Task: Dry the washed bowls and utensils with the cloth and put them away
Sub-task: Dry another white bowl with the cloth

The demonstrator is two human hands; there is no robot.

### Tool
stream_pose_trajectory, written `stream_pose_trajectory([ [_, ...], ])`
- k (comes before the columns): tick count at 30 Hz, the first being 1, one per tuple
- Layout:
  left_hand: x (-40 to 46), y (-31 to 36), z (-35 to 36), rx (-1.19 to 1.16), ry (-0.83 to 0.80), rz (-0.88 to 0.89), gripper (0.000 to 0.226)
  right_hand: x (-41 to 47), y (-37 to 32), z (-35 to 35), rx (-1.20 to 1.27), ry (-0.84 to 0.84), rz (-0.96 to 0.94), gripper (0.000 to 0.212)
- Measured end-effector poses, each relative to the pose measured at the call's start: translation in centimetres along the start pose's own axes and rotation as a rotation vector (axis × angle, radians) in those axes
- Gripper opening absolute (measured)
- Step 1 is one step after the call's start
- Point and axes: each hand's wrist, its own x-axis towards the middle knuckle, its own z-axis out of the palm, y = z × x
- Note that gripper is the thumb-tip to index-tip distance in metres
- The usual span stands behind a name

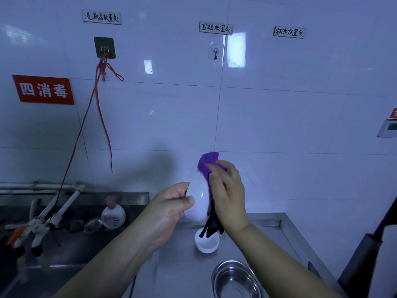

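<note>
My left hand [171, 204] grips a white bowl [197, 201] by its rim and holds it on edge above the steel counter. My right hand [227, 193] presses a purple cloth [206, 163] against the bowl's right side, fingers curled round the cloth. Black strands or tips [211, 226] hang from under my right hand; what they are I cannot tell. Below them a small white bowl [206, 241] stands upright on the counter. A steel bowl [235, 280] sits nearer me on the counter.
The steel counter [264, 231] has a raised rim at the back and right. To the left lie a sink [64, 250] with white taps [53, 214], a soap bottle [113, 214] and a small lid. Red cords hang from a wall hook [104, 48].
</note>
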Motion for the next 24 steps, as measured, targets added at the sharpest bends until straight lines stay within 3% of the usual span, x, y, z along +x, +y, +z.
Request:
stream_pose_trajectory([
  [4, -0.1, 0.4, -0.4, -0.002, 0.011, 0.006, 0.04, 1.0, -0.1, -0.5, 0.271, 0.014, 0.339, 0.026],
  [8, -0.2, 1.0, -0.5, -0.129, 0.053, 0.051, 0.036, 0.5, 0.5, -0.2, 0.331, 0.07, 0.438, 0.03],
  [10, 0.0, 1.0, -0.6, -0.237, 0.091, 0.074, 0.027, 0.1, 0.4, -0.1, 0.222, 0.131, 0.352, 0.028],
  [15, 0.4, 1.0, -0.1, -0.353, 0.127, 0.066, 0.031, -1.1, 0.4, 0.7, -0.31, 0.158, -0.11, 0.042],
  [19, 0.9, 1.0, -0.1, -0.453, 0.131, 0.062, 0.029, -1.9, 1.0, 0.6, -0.471, 0.146, -0.355, 0.036],
  [24, 1.4, 1.4, -0.9, -0.472, 0.153, 0.072, 0.029, -2.3, 1.7, -0.5, -0.462, 0.045, -0.521, 0.034],
])
